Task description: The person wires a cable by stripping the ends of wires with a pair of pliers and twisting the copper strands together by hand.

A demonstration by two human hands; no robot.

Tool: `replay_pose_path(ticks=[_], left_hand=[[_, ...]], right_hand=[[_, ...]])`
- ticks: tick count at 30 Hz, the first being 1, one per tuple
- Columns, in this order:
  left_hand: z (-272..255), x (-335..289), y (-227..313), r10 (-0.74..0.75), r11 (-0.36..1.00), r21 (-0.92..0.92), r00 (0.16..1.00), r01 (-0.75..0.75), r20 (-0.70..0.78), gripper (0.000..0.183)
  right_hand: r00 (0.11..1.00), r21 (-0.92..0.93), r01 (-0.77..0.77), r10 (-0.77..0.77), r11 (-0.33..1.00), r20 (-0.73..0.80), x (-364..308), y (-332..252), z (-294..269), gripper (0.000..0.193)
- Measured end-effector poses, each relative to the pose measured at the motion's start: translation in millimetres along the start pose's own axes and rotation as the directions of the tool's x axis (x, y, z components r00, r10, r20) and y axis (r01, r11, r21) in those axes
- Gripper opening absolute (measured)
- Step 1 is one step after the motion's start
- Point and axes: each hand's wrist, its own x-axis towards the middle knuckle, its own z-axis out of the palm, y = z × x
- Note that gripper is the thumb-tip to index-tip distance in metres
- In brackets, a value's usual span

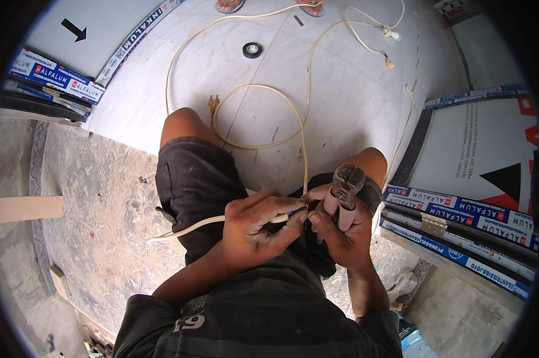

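My left hand (250, 225) pinches the end of a white sheathed cable (201, 225), which trails off to the left across my thigh. A bit of blue insulated wire (291, 213) shows at its fingertips. Close beside it, my right hand (348, 241) is wrapped round the pink-handled pliers (348, 181), jaws pointing away from me. The right thumb and forefinger also meet near the wire ends, where a little bare copper seems to show. A second thin cream cable (306, 164) runs down to this spot from the floor. My fingers partly hide the joint itself.
On the white tiles lie a roll of black tape (252, 50), a coiled loop of cream cable (259, 85), a plug (213, 106) and a white bulb (392, 34) with wires. Wrapped framed panels stand left and right (460, 212). Another person's sandalled foot (229, 5) is ahead.
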Motion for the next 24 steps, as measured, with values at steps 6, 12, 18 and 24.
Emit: replay_pose_path(ticks=[6,12,18,24], left_hand=[[-2.5,-5.8,-1.7,-0.045,0.996,-0.08,0.999,0.045,-0.007,0.011],[-3.1,-8.8,-4.9,-0.061,0.982,-0.178,0.998,0.058,-0.014,0.009],[-4.8,-12.6,-9.2,-0.13,0.957,-0.258,0.991,0.131,0.023,0.01],[-6.4,-14.7,-11.0,-0.224,0.895,-0.374,0.97,0.244,0.096,0.011]], right_hand=[[0.995,0.079,-0.097,0.094,0.992,0.044,-1.8,-0.6,6.4,0.02],[0.99,0.163,-0.134,0.122,0.978,0.077,-3.0,-2.4,8.8,0.02],[0.979,0.149,-0.181,0.164,0.972,0.12,-1.3,0.0,7.8,0.019],[0.981,0.159,-0.181,0.168,0.97,0.092,-3.3,-2.7,8.2,0.018]])
